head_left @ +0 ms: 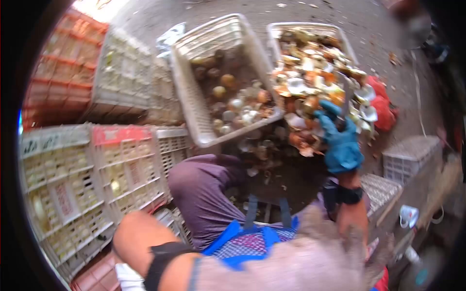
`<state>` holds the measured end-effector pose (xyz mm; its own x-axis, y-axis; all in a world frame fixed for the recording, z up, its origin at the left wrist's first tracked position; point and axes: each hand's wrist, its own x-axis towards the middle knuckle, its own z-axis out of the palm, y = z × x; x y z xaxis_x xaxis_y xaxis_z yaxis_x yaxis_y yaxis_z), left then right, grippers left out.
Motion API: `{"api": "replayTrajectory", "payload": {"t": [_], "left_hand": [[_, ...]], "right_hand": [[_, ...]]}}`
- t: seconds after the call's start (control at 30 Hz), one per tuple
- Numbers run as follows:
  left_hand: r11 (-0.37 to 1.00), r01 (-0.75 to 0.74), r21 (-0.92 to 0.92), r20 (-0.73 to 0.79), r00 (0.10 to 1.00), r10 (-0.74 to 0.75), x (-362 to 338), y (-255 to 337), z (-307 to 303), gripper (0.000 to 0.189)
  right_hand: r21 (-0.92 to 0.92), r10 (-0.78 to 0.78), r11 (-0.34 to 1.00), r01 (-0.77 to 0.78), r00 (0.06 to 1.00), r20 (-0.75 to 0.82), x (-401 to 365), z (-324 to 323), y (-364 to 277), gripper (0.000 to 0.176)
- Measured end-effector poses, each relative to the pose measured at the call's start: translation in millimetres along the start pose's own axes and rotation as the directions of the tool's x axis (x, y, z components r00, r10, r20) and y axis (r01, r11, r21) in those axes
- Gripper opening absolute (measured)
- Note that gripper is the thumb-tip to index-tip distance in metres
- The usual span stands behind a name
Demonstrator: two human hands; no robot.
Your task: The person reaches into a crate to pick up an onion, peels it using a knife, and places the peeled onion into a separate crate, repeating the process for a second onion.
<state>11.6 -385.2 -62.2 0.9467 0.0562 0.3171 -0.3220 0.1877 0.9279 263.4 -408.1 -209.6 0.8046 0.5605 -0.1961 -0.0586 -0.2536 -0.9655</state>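
Right hand [342,145] grips knife [346,93], onion peels [313,77] heaped just beyond; crate [191,104] of onions [235,104] sits to its left; left hand out of view, can't tell

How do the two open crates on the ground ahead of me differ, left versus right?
The left crate is only part full; the right crate is heaped high. The left crate holds mainly round bulbs, while the right crate holds mostly loose peelings. Both are pale and open.
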Motion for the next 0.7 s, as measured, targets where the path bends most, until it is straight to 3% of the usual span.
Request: {"api": "replayTrajectory", "payload": {"t": [0.03, 0.07, 0.1, 0.17, 0.2, 0.27, 0.33, 0.47, 0.5, 0.53, 0.6, 0.63, 0.7], "left_hand": [[0.994, -0.11, -0.005, -0.148, 0.983, 0.108, -12.7, -11.8, 4.5, 0.081], [0.998, -0.018, -0.06, 0.264, 0.964, 0.033, -8.0, 2.1, -38.8, 0.068], [0.996, 0.086, -0.029, 0.629, 0.776, -0.048, -1.3, 17.0, -83.3, 0.057], [0.978, -0.132, 0.165, 0.549, 0.836, 0.02, 15.3, 22.1, -98.5, 0.05], [0.482, -0.543, 0.688, 0.573, 0.814, 0.098, 6.8, 27.6, -107.9, 0.049], [0.474, -0.338, 0.813, 0.404, 0.914, -0.042, 26.5, 28.8, -123.3, 0.045], [0.45, -0.136, 0.883, 0.24, 0.954, -0.182, 68.3, 37.3, -142.8, 0.042], [0.293, 0.275, 0.916, -0.13, 0.892, -0.432, 118.2, 42.1, -231.8, 0.043], [0.322, 0.378, 0.868, -0.248, 0.892, -0.379, 111.9, 12.4, -271.2, 0.04], [0.478, 0.563, 0.674, -0.433, 0.826, -0.361, 105.4, -26.2, -310.3, 0.034], [0.529, 0.695, 0.488, -0.697, 0.674, -0.243, 90.8, -117.6, -370.7, 0.024], [0.414, 0.724, 0.552, -0.697, 0.673, -0.249, 77.1, -156.5, -394.6, 0.022], [0.209, 0.841, 0.5, -0.721, 0.538, -0.437, 56.1, -224.8, -419.0, 0.025]], "right_hand": [[0.044, 0.012, 0.999, -0.012, 1.0, -0.002, 1.1, 10.5, -2.5, 0.04], [0.078, 0.019, 0.997, -0.022, 0.999, 0.04, 2.9, 23.5, -0.7, 0.041], [0.116, 0.027, 0.993, -0.036, 0.996, 0.08, 3.0, 36.9, 2.2, 0.041], [0.176, 0.054, 0.981, -0.079, 0.988, 0.142, 2.3, 55.9, 11.0, 0.041], [0.167, 0.068, 0.982, -0.089, 0.989, 0.131, 3.1, 45.2, 13.7, 0.041], [0.116, 0.082, 0.989, -0.088, 0.995, 0.053, 11.8, 9.6, 11.7, 0.042], [0.062, 0.067, 0.996, -0.065, 0.997, -0.029, 12.1, 16.9, 9.6, 0.046], [0.156, 0.292, 0.945, -0.288, 0.956, -0.007, 19.8, 9.8, -1.8, 0.05], [0.137, 0.291, 0.948, -0.287, 0.957, -0.006, 21.2, 10.0, 0.5, 0.049], [0.118, 0.289, 0.951, -0.287, 0.957, -0.002, 23.2, 7.9, 4.2, 0.048], [0.07, 0.293, 0.954, -0.292, 0.956, -0.007, 26.4, 7.1, 8.2, 0.048], [0.02, 0.284, 0.959, -0.284, 0.958, -0.028, 26.0, 9.2, 5.9, 0.05], [0.001, 0.273, 0.962, -0.273, 0.962, -0.033, 27.8, 10.8, 5.5, 0.052]]}}
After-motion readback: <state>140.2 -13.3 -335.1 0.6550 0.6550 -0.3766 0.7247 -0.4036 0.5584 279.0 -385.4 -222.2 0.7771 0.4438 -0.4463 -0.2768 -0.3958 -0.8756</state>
